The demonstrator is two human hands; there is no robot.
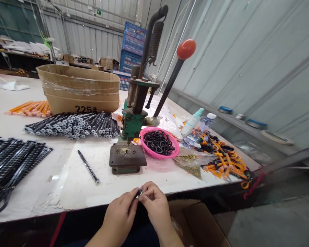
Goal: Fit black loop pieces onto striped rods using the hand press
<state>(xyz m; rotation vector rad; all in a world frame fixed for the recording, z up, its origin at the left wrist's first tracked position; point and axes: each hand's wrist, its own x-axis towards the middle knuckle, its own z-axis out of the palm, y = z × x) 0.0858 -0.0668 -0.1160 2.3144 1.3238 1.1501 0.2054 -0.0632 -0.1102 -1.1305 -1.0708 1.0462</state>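
My left hand (121,214) and my right hand (154,202) meet in front of the table's near edge. Their fingertips pinch a small black piece (138,193), mostly hidden by the fingers, with a brass-coloured glint on the right-hand side. Beyond them stands a green hand press (132,123), its lever with a red knob (186,49) tilted up to the right. Brassy crumbs lie on its dark base plate (127,156). A pink basket (159,156) of black looped parts (158,142) sits beside the press. A single black spiral-striped rod (88,166) lies to its left.
Bundles of black striped rods (74,125) and orange rods (32,109) lie near a cardboard box (79,85). At right are a bag of small brass parts (193,158), a spray bottle (193,121) and orange-black looped pieces (226,161). An open carton (203,223) is below the table.
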